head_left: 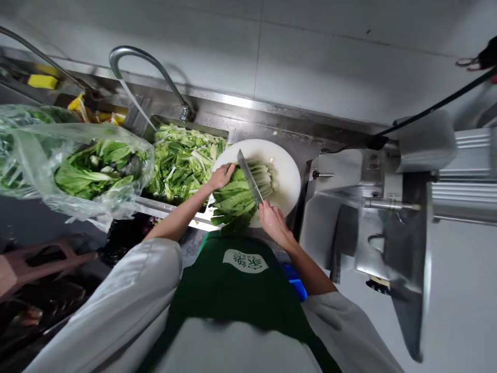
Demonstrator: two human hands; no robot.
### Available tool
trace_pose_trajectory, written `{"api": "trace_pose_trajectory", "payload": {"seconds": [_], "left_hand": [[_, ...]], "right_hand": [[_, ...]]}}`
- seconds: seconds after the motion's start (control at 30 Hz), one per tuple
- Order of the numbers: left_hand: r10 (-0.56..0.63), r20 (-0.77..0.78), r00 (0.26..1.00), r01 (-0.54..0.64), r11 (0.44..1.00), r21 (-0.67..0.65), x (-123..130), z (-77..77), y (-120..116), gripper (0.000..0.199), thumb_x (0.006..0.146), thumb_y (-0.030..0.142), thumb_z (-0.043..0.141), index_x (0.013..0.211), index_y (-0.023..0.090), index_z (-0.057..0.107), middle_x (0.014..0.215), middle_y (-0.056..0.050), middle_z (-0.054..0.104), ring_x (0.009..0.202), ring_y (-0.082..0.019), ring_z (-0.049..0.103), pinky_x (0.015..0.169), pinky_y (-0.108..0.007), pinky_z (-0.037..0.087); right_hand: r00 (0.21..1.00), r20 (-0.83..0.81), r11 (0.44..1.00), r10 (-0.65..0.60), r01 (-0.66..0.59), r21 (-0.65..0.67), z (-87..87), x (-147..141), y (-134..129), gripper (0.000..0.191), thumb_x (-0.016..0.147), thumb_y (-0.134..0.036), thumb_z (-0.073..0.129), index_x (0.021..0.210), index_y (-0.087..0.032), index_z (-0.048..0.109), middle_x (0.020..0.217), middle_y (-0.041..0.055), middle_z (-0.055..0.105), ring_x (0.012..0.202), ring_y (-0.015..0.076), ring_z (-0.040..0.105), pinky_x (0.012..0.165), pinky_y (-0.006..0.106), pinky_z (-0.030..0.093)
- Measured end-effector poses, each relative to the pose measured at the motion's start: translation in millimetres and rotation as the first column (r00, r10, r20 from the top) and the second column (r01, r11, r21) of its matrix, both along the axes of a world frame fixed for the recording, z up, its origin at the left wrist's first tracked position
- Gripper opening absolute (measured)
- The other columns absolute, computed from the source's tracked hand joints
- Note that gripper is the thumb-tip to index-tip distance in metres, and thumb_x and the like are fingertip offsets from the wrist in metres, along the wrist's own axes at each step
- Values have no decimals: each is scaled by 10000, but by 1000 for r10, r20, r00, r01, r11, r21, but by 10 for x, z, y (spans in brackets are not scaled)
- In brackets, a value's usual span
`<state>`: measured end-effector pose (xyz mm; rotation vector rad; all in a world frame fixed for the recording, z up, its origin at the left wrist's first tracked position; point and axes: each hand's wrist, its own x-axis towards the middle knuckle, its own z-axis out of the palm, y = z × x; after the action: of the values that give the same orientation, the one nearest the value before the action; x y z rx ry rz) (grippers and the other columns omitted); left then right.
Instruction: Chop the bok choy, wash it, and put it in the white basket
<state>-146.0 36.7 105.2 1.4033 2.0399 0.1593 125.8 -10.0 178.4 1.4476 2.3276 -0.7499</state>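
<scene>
A bunch of leafy greens (234, 198) lies across a round white cutting board (286, 181), its pale stem ends pointing right. My left hand (222, 176) presses down on the leafy part at the board's left side, fingers together over the leaves. In my right hand (273, 221) is the handle of a knife (249, 176). The blade rests over the bunch between leaves and stems, its tip pointing away from me. Whether the edge has cut into the greens I cannot tell.
Left of the board, a sink (227, 133) is full of cut greens under a running faucet (145, 61). A clear plastic bag (128, 135) of whole greens stands further left. A metal slicing machine (351, 199) is close on the right. A yellow sponge (42, 81) lies back left.
</scene>
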Motion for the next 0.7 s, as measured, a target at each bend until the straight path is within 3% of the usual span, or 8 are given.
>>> {"api": "trace_pose_trajectory", "payload": {"seconds": [0.1,0.23,0.43,0.57,0.7], "left_hand": [[73,-84,994,-71,997,29,272,-67,-223,710,1073,567,169,1575,132,421,1531,-189,518,1353,-362,528,1127,-519,409],[69,-240,968,-45,994,103,514,-198,-327,619,1076,439,234,1557,97,419,1514,-209,512,1328,-379,489,1109,-543,388],[78,-214,974,-48,989,140,464,-304,-361,577,1076,397,240,1532,107,441,1473,-194,535,1306,-350,479,1108,-544,378],[107,-64,992,-100,989,110,323,-177,-426,639,1067,549,253,1590,204,385,1583,-151,444,1431,-338,394,1160,-573,333],[49,23,999,-51,996,69,355,-16,-660,916,944,775,409,1663,232,244,1688,-156,280,1558,-419,199,1202,-635,239]], "right_hand": [[999,31,999,33,-32,-28,-119,-161,11,360,1117,-263,286,1212,-85,585,981,180,754,897,267,750,771,314,517],[997,44,998,64,-63,-26,-326,-403,174,353,1094,-204,300,1250,-54,579,1021,215,745,919,265,742,798,328,536],[996,47,997,74,-74,-11,-650,-953,505,337,1042,-104,324,1289,-25,539,1110,210,741,1020,263,734,845,303,532],[997,6,997,76,-75,-24,-541,-972,670,328,1080,-190,323,1262,-52,559,1106,213,735,1017,270,735,832,292,515],[992,-18,989,129,-130,-76,-228,-609,642,353,1099,-264,319,1187,-85,610,1043,199,736,986,266,735,827,282,493]]}}
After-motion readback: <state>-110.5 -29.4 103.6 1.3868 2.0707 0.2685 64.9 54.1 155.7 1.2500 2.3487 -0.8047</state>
